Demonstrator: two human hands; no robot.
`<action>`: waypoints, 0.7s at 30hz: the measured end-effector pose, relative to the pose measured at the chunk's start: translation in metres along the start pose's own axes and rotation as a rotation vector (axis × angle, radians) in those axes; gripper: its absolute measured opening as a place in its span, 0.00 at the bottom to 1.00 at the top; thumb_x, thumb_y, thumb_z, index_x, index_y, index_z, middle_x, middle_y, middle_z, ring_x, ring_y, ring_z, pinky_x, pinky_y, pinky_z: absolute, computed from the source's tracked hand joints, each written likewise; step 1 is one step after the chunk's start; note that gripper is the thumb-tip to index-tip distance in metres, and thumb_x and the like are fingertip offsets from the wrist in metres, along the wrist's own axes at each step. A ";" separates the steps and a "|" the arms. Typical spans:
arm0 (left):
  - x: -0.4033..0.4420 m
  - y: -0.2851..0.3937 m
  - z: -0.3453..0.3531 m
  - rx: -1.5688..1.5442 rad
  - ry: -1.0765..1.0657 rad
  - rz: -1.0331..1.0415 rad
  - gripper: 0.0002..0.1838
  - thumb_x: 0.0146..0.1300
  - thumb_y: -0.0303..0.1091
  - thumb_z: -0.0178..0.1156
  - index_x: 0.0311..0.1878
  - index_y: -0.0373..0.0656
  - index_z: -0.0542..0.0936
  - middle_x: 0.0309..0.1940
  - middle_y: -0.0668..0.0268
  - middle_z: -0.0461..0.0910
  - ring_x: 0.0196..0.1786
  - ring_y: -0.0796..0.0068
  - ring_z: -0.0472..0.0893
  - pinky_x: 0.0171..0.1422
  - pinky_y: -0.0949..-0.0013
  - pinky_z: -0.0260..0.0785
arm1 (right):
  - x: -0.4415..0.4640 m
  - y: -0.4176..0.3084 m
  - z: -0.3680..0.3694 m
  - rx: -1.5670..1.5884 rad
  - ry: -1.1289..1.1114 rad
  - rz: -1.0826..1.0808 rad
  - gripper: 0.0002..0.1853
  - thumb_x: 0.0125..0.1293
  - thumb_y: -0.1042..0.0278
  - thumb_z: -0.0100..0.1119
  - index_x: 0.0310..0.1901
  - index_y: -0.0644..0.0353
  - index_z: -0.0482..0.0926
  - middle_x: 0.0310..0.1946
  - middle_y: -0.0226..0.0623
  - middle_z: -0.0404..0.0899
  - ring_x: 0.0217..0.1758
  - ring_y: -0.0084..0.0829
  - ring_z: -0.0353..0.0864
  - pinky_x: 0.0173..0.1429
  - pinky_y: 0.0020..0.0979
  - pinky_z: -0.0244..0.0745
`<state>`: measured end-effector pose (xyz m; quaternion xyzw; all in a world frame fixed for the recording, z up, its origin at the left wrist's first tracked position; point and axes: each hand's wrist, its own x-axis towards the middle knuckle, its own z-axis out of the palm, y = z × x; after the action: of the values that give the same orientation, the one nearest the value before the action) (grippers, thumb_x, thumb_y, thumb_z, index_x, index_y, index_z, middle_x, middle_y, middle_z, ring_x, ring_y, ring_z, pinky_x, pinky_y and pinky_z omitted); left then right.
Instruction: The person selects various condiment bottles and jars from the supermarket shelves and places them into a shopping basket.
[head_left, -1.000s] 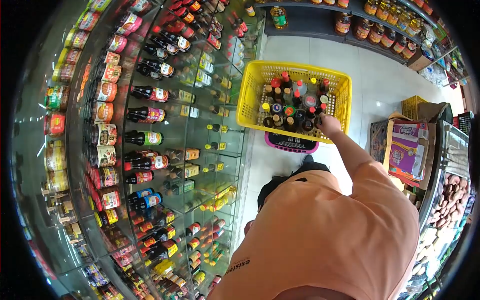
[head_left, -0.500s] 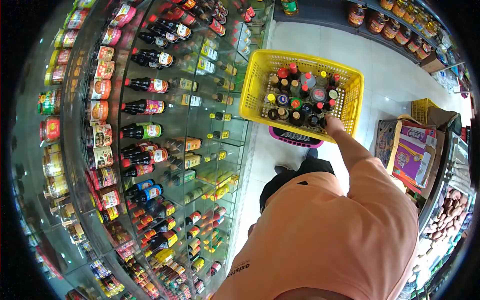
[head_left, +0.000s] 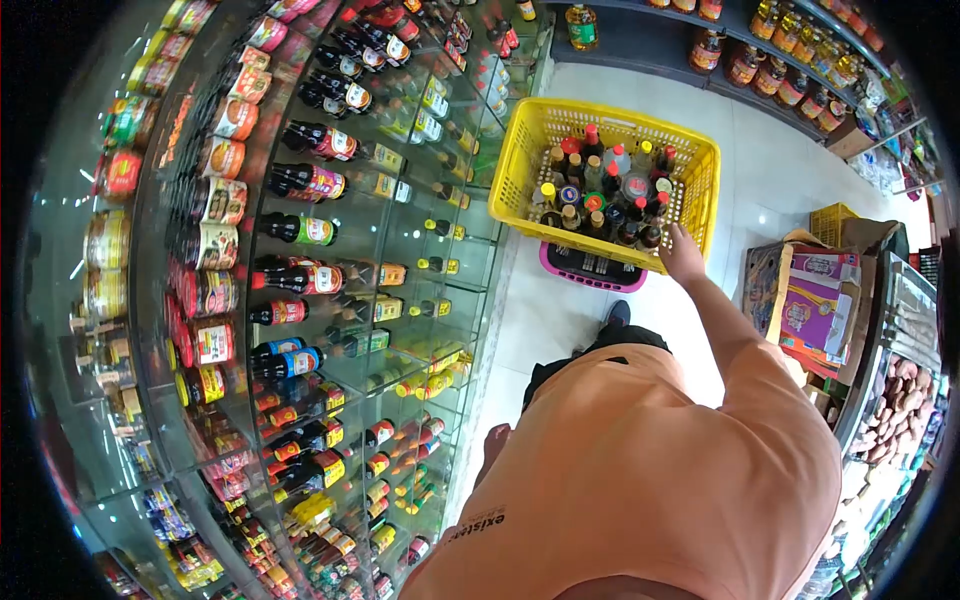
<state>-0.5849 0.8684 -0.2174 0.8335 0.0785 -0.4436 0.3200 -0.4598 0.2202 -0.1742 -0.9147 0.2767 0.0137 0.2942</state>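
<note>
My right hand [head_left: 683,257] is at the near right rim of a yellow basket [head_left: 706,185], its fingers loosely extended over the edge and slightly apart, with nothing visible in them. Just left of the fingertips, inside the basket, stands a dark bottle with a red cap [head_left: 657,204]. Several more bottles with red, yellow and green caps stand upright around it, among them a green-capped one [head_left: 594,202]. Beside my shirt on the left, a small part of my left hand [head_left: 496,436] shows; its fingers cannot be made out.
Glass shelves [head_left: 375,290] with rows of bottles and jars line the left side. A pink-rimmed dark basket [head_left: 590,268] is partly under the yellow one. Open cartons [head_left: 815,300] stand at the right. Large oil bottles [head_left: 745,62] fill a shelf at the back.
My right hand has drawn back from the bottles to the basket's near right rim. The group of bottles stays in the basket. More of my left hand shows beside the shirt.
</note>
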 end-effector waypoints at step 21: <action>0.100 0.013 -0.006 -0.437 0.041 -0.222 0.18 0.69 0.44 0.58 0.57 0.46 0.77 0.43 0.63 0.85 0.38 0.69 0.84 0.42 0.63 0.73 | -0.412 0.173 0.062 0.217 -0.438 0.621 0.17 0.64 0.68 0.61 0.53 0.63 0.80 0.43 0.47 0.86 0.47 0.42 0.87 0.48 0.42 0.83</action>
<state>-0.5158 0.8470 -0.2877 0.7397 0.2701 -0.4313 0.4403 -0.8889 0.3426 -0.2399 -0.7267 0.4706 0.2674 0.4230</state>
